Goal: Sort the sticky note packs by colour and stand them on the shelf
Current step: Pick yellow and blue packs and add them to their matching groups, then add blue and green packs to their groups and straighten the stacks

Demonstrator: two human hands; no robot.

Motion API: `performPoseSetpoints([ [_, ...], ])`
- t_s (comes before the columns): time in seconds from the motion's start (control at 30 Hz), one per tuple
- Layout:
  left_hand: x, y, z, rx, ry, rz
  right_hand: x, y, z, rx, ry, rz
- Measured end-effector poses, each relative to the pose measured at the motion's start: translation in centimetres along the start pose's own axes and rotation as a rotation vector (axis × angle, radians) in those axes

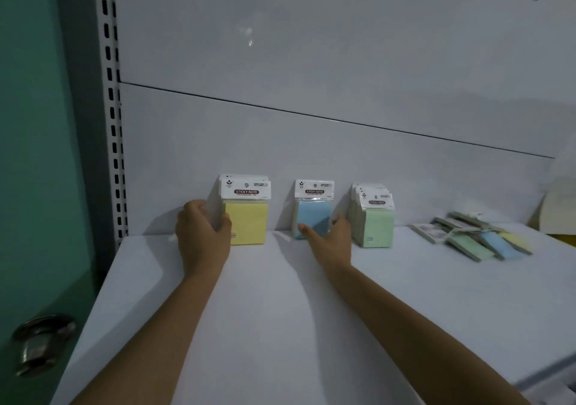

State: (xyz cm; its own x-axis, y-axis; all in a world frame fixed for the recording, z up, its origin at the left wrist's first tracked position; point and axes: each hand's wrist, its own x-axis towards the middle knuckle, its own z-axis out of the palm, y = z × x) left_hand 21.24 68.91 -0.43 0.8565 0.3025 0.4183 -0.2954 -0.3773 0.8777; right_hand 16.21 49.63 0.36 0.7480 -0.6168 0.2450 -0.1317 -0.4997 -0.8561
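Three groups of sticky note packs stand upright against the back panel of the white shelf [265, 295]. On the left is the yellow group [249, 220]; my left hand [202, 233] grips its left side, fingers curled round the edge. The blue group [313, 214] stands in the middle, and my right hand [330, 238] holds its lower right corner with the thumb across the front. The green group [375, 224], several packs deep, stands just right of my right hand. A loose pile of packs [473, 233] in green, blue and yellow lies flat at the far right.
A slotted metal upright [113, 124] and a green door [37, 155] with a metal knob [40, 342] bound the shelf on the left. A cream-coloured object [558, 211] leans at the back right. Bare shelf surface stretches in front of the standing packs.
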Motion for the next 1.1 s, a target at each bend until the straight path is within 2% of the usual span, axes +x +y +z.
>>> performPoseSetpoints([
  [0.1, -0.6, 0.8, -0.5, 0.101, 0.045, 0.109, -1.9, 0.5, -0.9, -0.092, -0.045, -0.037],
  [0.2, -1.9, 2.2, -0.5, 0.297, 0.049, 0.398, -4.3, 1.0, -2.7, -0.122, -0.135, -0.09],
  [0.3, -4.7, 4.7, 1.2, 0.348, -0.098, 0.685, -7.2, 1.7, -6.3, -0.184, -0.243, -0.132],
  [0.4, -9.2, 8.0, 4.2, 0.309, -0.322, 0.846, -9.0, 3.7, -11.2, -0.314, -0.285, -0.156],
  [0.57, -18.6, 13.6, 9.3, 0.234, -0.549, 0.83, -9.7, 9.9, -22.2, -0.453, -0.161, -0.152],
  [0.73, -28.5, 18.9, 15.2, 0.182, -0.854, 0.816, -11.6, 17.8, -34.6, -0.563, -0.009, -0.101],
  [0.97, -41.5, 23.8, 21.2, 0.158, -1.014, 0.851, -14.6, 26.6, -47.0, -0.715, 0.032, -0.016],
  [1.1, -44.7, 25.2, 23.0, 0.217, -1.007, 0.863, -14.0, 27.9, -50.1, -0.702, 0.037, -0.04],
])
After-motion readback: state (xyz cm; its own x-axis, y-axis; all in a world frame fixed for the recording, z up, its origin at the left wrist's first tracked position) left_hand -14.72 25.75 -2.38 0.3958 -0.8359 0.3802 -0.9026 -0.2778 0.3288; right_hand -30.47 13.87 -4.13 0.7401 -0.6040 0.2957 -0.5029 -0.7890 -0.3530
